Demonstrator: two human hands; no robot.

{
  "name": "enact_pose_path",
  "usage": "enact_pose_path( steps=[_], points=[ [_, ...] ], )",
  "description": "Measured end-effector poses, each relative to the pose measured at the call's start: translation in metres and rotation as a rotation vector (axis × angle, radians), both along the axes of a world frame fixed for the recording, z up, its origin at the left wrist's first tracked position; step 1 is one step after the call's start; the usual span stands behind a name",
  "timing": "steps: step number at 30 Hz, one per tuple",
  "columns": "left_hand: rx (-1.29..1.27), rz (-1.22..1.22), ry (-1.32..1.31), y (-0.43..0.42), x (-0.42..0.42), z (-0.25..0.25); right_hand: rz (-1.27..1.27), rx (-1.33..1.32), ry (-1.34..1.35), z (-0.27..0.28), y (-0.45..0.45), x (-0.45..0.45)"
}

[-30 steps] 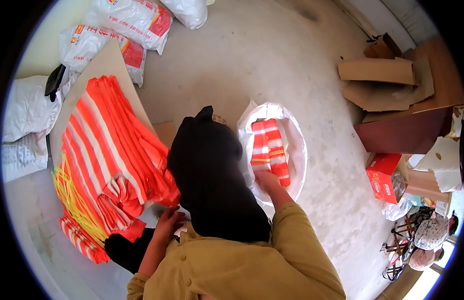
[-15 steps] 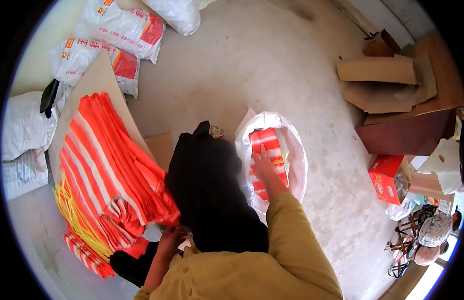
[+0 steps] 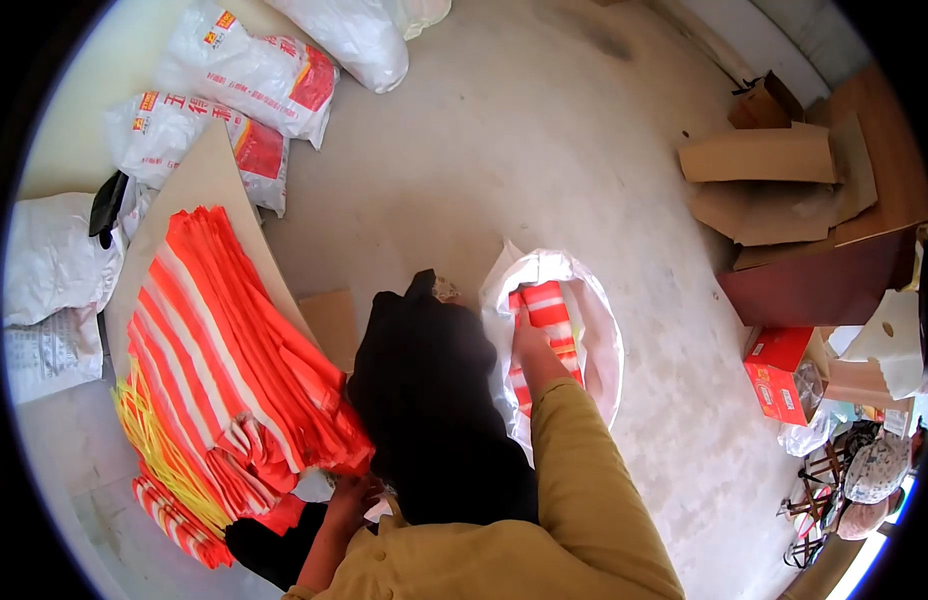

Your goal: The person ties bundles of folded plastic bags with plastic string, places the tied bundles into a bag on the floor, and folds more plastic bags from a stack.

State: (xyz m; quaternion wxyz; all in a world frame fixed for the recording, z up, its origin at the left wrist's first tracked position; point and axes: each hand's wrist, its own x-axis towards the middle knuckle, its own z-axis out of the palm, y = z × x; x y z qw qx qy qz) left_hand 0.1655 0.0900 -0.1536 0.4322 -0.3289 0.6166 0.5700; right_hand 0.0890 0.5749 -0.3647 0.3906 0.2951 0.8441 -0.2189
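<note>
I see the right hand [image 3: 531, 348] inside the sack [image 3: 608, 350], within its rim, at the striped bundles [image 3: 549, 308]; the left hand [image 3: 354, 499] is beside the striped pile's [image 3: 224, 350] near edge. Either grip, I can't tell. Floor [image 3: 684, 440] spreads rightward.

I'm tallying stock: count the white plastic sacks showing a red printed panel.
2. One white sack lies at the upper left; the second sack lies just below it in the picture, partly behind a flat beige board. Panels on other sacks may be hidden.
</note>
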Motion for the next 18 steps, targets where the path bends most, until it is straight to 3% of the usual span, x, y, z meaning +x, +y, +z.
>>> enact_pose_path(
  steps=[2, 5, 6, 9, 11, 13, 15, 16, 18],
  points=[
    [0.042, 0.016, -0.003, -0.012, 0.007, -0.014, -0.088, 0.002, -0.053, -0.024, 0.003, -0.002],
    [0.02, 0.004, 0.0, -0.016, 0.006, -0.018, -0.442, -0.088, 0.04, -0.038, 0.002, -0.016],
    [0.008, -0.007, 0.01, -0.017, 0.007, -0.02, -0.716, -0.175, 0.136, -0.071, 0.004, -0.012],
    [-0.059, -0.103, 0.033, -0.023, 0.011, -0.026, -0.513, -0.186, 0.333, -0.055, -0.005, 0.013],
    [-0.102, -0.171, 0.047, -0.03, 0.016, -0.031, -0.16, -0.103, 0.318, -0.015, -0.009, 0.027],
    [-0.136, -0.215, 0.065, -0.043, 0.025, -0.042, 0.019, -0.007, 0.455, 0.009, -0.02, 0.052],
    [0.024, -0.086, 0.043, -0.088, 0.04, -0.101, 0.224, 0.001, 0.41, 0.021, -0.02, 0.074],
    [0.101, -0.012, 0.041, -0.111, 0.05, -0.129, -0.067, -0.174, 0.535, 0.029, -0.023, 0.09],
    [-0.012, -0.041, 0.107, -0.083, 0.041, -0.111, -0.137, -0.162, 0.702, 0.046, -0.028, 0.117]
  ],
)
